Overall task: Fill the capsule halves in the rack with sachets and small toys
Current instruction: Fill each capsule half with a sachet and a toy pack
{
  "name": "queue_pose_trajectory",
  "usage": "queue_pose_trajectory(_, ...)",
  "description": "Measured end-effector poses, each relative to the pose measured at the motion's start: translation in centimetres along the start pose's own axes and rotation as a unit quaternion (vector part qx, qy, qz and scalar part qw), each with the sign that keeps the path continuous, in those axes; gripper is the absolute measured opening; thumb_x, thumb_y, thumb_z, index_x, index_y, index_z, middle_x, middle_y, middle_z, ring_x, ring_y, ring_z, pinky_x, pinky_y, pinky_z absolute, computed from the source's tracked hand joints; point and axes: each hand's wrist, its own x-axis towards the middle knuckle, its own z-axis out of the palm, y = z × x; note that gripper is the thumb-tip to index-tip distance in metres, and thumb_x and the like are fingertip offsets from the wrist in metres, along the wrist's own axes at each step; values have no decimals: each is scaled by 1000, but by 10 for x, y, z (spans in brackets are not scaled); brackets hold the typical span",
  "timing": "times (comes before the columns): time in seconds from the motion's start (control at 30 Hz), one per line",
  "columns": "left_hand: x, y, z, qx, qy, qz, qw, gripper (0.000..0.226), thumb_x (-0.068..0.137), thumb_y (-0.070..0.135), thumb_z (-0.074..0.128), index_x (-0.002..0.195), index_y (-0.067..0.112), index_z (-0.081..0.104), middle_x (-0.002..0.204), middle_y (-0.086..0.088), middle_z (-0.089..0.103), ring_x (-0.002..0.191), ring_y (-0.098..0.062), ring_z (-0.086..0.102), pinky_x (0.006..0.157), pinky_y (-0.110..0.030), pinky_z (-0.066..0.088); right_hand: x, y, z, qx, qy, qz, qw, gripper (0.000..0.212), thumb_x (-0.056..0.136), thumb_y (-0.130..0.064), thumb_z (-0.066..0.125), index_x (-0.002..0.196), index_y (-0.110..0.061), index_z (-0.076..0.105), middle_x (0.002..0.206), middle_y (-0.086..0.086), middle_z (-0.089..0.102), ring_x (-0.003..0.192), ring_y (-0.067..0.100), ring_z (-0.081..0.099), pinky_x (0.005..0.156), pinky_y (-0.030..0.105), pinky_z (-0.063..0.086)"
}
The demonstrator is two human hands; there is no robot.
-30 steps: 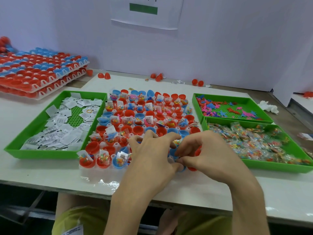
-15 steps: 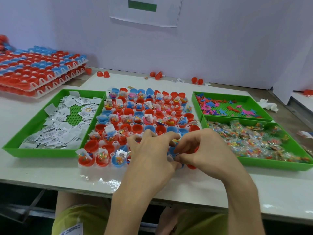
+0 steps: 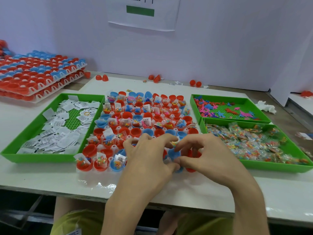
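Two hands crowd together over the near right part of the white rack, which sits mid-table packed with red and blue capsule halves, many already stuffed with sachets and bits of toy. The right hand has its fingers bent down in a tight arch, and its thumb and forefinger pinch a blue capsule half seated in the rack's front rows. The left hand arches beside it, fingers bent and slightly spread, its thumb tip meeting the right thumb at the near side of that blue half. A small clear packet of coloured bits shows just above the blue half, between the two forefingers; I cannot tell which hand holds it, nor whether the left hand grips anything at all. To the left of the rack lies a green tray of white sachets. On the right are two more: the far tray with flat pink, blue and red toys, the near tray heaped with clear packets. Stacked racks of empty halves stand at the back left.
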Motion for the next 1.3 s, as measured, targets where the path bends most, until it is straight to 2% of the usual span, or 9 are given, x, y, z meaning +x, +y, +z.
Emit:
queue_pose_trajectory(0.1,-2,-10,-26,-60,-6,28,998,48,81,49,70,126,51,53,105,33,61,111,8,48,100,-28,25,-3,2,-5,11,13,-8,1000,13,75,-33,82,84,-37,74,74,-9,69,66,11,63,60,28,55)
queue_pose_trajectory(0.13,-2,-18,-40,-85,-11,28,996,45,80,49,69,123,51,57,102,33,63,105,11,53,95,-24,35,-4,2,-6,18,23,-11,1000,10,76,-34,81,83,-37,74,75,-9,69,67,12,62,59,27,54)
queue_pose_trajectory(0.23,9,-57,-81,-105,42,-5,994,33,84,41,67,116,46,64,101,27,67,95,13,59,80,-17,42,-3,7,-11,44,92,-16,995,4,81,-31,76,77,-32,74,76,-11,70,70,11,62,66,25,53)
queue_pose_trajectory(0.37,42,-123,-114,-2,118,-100,988,28,92,23,67,119,31,67,122,5,67,107,-13,62,94,-44,47,3,23,-17,77,232,14,969,13,85,-19,76,76,-28,74,72,-17,70,65,7,61,63,20,50)
queue_pose_trajectory(0.43,53,-153,-113,60,76,-169,981,36,94,22,65,129,24,62,141,-8,56,123,-28,54,102,-47,42,5,34,-21,83,291,43,952,14,86,-17,76,77,-27,74,71,-16,70,63,6,61,64,31,52)
queue_pose_trajectory(0.53,54,-176,-95,135,10,-221,966,42,98,29,59,139,25,54,151,-10,45,137,-35,39,111,-56,34,7,49,-21,67,337,89,935,15,87,-15,74,80,-28,74,77,-12,72,72,12,67,70,41,57)
queue_pose_trajectory(0.77,51,-173,-88,113,83,-207,968,18,92,26,68,110,22,71,132,-16,56,120,-36,51,98,-50,45,16,60,-6,-57,289,179,939,19,89,-21,68,96,-38,72,95,-11,73,92,15,67,80,34,52)
queue_pose_trajectory(0.93,47,-167,-89,52,120,-201,971,10,91,27,70,90,18,74,109,-16,65,95,-34,62,84,-50,53,16,57,-6,-49,286,185,939,19,85,-15,71,87,-33,74,85,-15,72,84,12,68,77,34,54)
queue_pose_trajectory(1.3,46,-168,-89,24,157,-188,969,10,86,21,76,77,23,71,84,3,70,80,-21,62,74,-41,52,14,56,-7,-7,310,147,939,29,78,-1,75,80,-30,73,75,-12,71,68,9,63,68,36,55)
